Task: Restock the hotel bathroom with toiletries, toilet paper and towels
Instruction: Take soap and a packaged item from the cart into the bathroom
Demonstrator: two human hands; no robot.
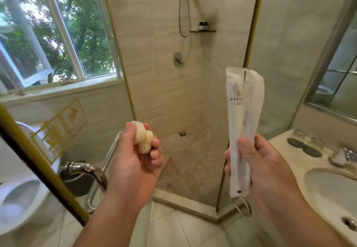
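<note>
Looks early on: left hand point(133, 161) closed round small wrapped soaps point(142, 137), right hand point(264, 171) gripping long toiletry packets point(243, 123), nothing placed on the counter point(286, 150) at right yet.

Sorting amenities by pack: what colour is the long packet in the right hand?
White packet, small gold logo; head view.

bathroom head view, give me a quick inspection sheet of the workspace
surface: marble vanity top beside the sink
job's things: long white sachets held upright; small pale wrapped item; two dark bottles on the shower shelf
clutter: two dark coasters, glasses behind them
grippers: left hand closed on the pale item; right hand closed on the sachets
cables: nothing seen; only a shower hose
surroundings: shower stall, open toilet, bin, window, mirror
</note>
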